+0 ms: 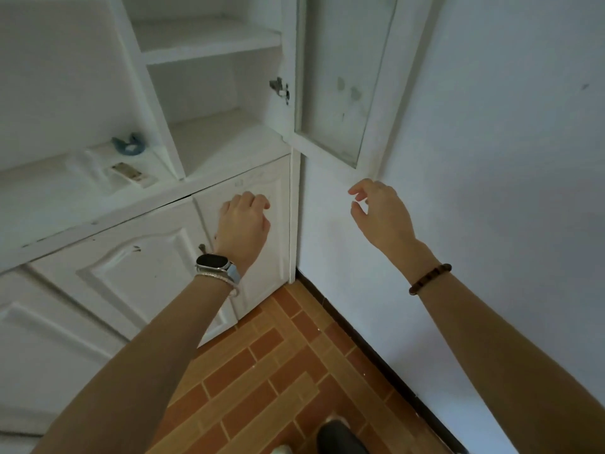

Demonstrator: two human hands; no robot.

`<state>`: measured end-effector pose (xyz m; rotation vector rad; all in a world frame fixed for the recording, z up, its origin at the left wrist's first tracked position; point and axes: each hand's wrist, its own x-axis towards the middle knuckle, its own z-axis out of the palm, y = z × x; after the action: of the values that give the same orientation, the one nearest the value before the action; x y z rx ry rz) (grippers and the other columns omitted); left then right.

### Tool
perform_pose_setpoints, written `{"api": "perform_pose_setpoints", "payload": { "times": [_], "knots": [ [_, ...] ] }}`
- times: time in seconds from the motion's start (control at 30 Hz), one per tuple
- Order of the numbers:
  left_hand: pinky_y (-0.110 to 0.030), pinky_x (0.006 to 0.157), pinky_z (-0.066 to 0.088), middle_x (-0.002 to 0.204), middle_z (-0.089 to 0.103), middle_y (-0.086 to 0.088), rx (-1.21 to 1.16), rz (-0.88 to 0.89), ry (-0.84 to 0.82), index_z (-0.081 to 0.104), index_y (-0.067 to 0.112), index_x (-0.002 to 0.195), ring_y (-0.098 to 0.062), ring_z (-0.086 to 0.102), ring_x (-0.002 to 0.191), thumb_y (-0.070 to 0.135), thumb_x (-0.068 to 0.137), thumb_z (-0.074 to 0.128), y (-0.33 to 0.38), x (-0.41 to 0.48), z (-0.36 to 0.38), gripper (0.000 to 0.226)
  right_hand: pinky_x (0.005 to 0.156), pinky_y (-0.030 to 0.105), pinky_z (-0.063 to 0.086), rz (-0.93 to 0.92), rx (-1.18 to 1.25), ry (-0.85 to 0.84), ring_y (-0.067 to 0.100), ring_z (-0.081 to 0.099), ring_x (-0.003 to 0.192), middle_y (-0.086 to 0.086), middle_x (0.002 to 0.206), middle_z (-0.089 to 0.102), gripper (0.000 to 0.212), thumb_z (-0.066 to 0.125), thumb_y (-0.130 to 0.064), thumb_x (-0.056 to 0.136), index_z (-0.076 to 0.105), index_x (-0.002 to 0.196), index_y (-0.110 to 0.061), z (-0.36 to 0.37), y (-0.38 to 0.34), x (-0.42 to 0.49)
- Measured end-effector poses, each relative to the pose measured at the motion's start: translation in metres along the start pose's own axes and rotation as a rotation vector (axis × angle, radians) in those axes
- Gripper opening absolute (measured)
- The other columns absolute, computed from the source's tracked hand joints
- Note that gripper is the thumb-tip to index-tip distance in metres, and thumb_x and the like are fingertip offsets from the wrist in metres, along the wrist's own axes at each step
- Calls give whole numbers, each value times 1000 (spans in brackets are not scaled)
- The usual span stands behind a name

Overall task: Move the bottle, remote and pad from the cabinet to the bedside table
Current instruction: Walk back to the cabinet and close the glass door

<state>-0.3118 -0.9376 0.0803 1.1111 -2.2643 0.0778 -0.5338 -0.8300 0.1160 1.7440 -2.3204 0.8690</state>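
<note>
I'm looking down into a room corner where a white cabinet [209, 40] meets a plain white wall [491, 158]. The floor [278, 355] is laid in orange and brown brick-pattern tiles, with a dark skirting strip [360, 342] along the foot of the wall.

The cabinet's right compartment stands open. Its glass door [340, 77] is swung out towards the wall, the pane is smudged, and a metal hinge [280, 88] shows on the frame. Below are panelled lower doors [131, 267], scuffed and closed.

The task's things are in the left compartment, on its shelf [39, 194]. The remote [131, 173] lies flat near the front edge. A blue curved object [128, 145] sits behind it. A clear bottle [85, 165] is just left of the remote, though it is too blurred for me to be sure of it.

The left hand [244, 224], with a smartwatch [212, 262] on its wrist, hangs in front of the right lower door. Its fingers are bent loosely under and I see nothing in them. The right hand [381, 211], with a bead bracelet [429, 279] on its wrist, is just below the glass door's bottom corner. Its fingers are slack, with thumb and forefinger apart, and it holds nothing. Both hands are well apart from the remote.
</note>
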Motion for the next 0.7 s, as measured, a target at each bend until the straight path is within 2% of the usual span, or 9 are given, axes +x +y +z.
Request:
{"api": "perform_pose_setpoints", "payload": {
  "times": [0.13,0.37,0.57,0.63,0.7],
  "knots": [
    [-40,79,45,91,62,-10,-22,90,75,63,7,98,-28,56,82,0,80,55,28,47,2,21,81,37,51,-20,46,87,20,57,96,1,101,63,21,55,-17,91,59,111,-17,-33,8,49],
    [-40,76,44,87,61,-10,5,230,197,63,7,94,-29,55,80,-2,76,54,84,148,-12,22,76,32,51,-115,152,267,14,59,87,-4,97,62,20,54,-19,90,59,109,-21,-117,19,139],
    [-34,74,43,87,58,-8,15,360,325,61,6,94,-25,54,77,-4,77,57,126,218,-24,20,72,27,51,-135,304,365,10,60,80,-2,93,63,20,54,-15,90,60,108,-19,-181,30,198],
    [-34,76,45,91,59,-10,8,412,370,61,4,95,-26,55,83,-6,75,57,141,237,-25,23,69,25,51,-113,375,382,10,60,79,-1,94,62,21,53,-14,90,59,110,-17,-196,33,215],
    [-38,85,46,100,60,-12,23,466,399,60,3,99,-28,56,97,-6,77,54,155,255,-27,25,66,19,48,-93,440,404,5,59,77,-1,96,62,23,52,-13,91,59,113,-16,-208,37,232]
  ]
}}
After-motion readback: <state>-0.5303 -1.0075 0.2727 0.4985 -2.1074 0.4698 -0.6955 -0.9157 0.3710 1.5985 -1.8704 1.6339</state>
